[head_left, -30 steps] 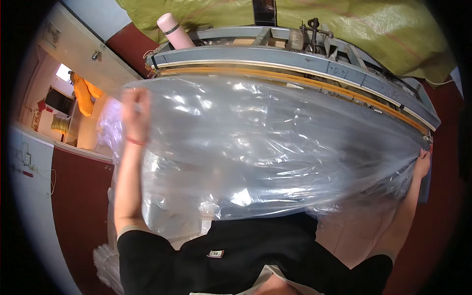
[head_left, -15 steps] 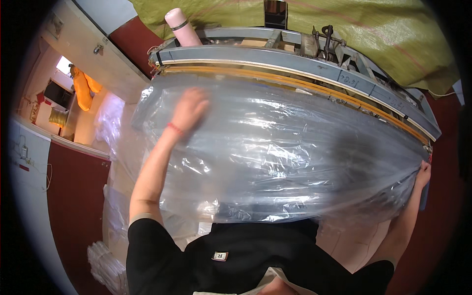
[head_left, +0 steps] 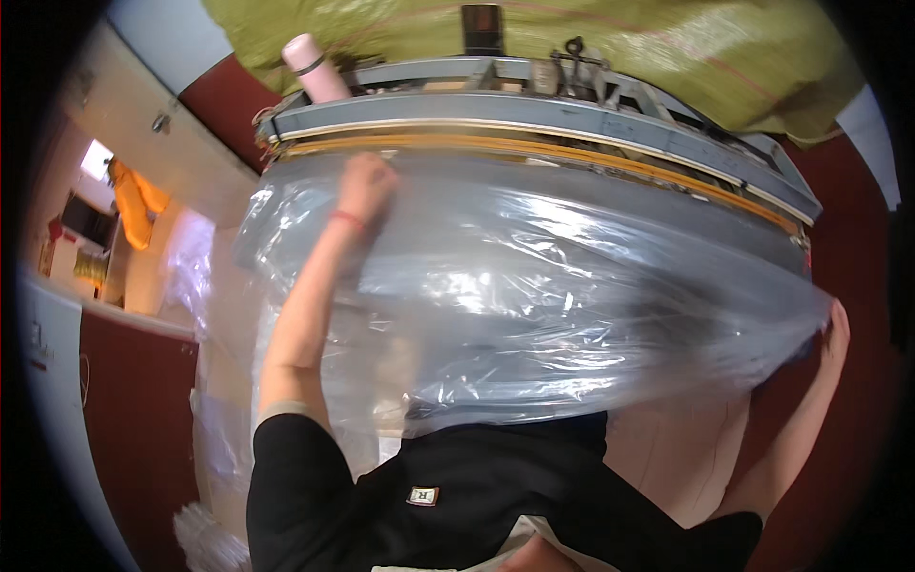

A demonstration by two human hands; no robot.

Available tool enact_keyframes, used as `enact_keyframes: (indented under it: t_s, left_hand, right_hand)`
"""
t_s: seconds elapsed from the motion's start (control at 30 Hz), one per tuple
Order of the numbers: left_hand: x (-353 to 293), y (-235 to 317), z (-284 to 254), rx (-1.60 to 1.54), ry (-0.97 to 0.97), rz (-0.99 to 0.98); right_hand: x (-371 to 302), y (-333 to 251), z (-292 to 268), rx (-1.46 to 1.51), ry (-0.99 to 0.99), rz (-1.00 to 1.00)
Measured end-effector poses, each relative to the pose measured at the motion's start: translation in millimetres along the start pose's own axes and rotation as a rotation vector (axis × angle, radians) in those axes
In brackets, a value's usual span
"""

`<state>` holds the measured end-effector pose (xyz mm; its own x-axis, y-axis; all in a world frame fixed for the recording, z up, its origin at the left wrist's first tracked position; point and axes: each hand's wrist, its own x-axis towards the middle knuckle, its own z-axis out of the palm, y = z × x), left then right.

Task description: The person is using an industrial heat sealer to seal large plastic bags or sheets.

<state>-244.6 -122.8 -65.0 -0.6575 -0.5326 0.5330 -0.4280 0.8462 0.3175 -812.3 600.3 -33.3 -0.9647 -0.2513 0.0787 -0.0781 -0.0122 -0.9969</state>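
Note:
A wide sheet of clear plastic film is spread over the grey work surface in front of me, wrinkled and shiny. My right hand grips the film's right end, where the folds gather into a point past the end of the bench. Toward the far left of the film, just short of the orange strip, is my left hand, a red band on its wrist. Its fingers look curled down against the sheet; slight blur hides whether any film is pinched between them.
Behind the film runs a grey metal frame with orange strips along its front. A pink bottle and a metal clamp stand on it. Yellow-green woven sheeting hangs behind. More clear plastic drapes at the left, by an open doorway.
My right hand has drawn the film's end outward to the right, past the bench end. My left hand has moved slightly toward the far edge. The view has shifted a little.

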Motion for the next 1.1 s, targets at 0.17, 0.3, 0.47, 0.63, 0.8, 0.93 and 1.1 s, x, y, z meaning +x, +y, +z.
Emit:
enact_keyframes:
  t_s: [0.17,0.3,0.47,0.63,0.8,0.93,1.1]
  left_hand:
    - [44.0,41.0,-26.5,-1.081,0.453,-0.633]
    - [31.9,-30.9,9.1,-0.410,0.548,-0.474]
    - [27.6,-114.8,31.0,-0.458,0.591,-0.599]
    - [36.2,-120.5,40.8,-0.743,0.502,-0.580]
    - [38.4,-104.2,40.8,-0.659,0.528,-0.565]
    - [47.1,-56.7,21.8,-0.881,0.654,-0.762]
    - [50.7,-65.5,31.0,-0.923,0.613,-0.739]
  right_hand:
    - [25.0,7.5,95.5,0.004,0.256,-0.037]
    - [31.5,37.1,199.7,-0.979,0.539,-0.751]
    - [34.8,58.3,282.7,-0.579,0.533,-0.473]
    - [40.6,62.3,277.4,-0.402,0.508,-0.456]
    - [50.0,64.8,274.7,-0.451,0.775,-0.427]
    - [47.8,52.7,283.9,-0.581,0.860,-0.334]
    - [53.9,62.4,275.9,-0.560,0.909,-0.354]
